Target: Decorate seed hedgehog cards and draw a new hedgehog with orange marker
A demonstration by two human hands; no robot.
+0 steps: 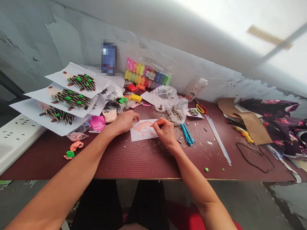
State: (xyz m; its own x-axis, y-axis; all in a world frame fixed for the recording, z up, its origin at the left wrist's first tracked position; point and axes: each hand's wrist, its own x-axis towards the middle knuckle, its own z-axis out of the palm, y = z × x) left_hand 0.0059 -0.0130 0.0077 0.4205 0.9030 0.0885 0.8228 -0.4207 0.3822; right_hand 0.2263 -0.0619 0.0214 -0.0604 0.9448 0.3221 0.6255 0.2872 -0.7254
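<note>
My left hand (pixel 124 123) rests on the left edge of a white paper sheet (pixel 144 131), holding it flat on the table. The sheet carries an orange drawing of a hedgehog-like animal. My right hand (pixel 166 133) grips an orange marker (pixel 159 122), with its tip at the drawing's right side. Just beyond lies a clear plastic bag (pixel 170 103) with striped sunflower seeds (pixel 176 115) spilling from it. Close to my right hand is a blue utility knife (pixel 187 134).
On the dark red table (pixel 134 163), seed-covered animal pictures on white sheets (pixel 76 80) lie at the left beside modelling clay (pixel 146 73). Scissors (pixel 200 108), glue sticks (pixel 217 140), a yellow glue gun (pixel 244 134) and floral fabric (pixel 271 124) lie right.
</note>
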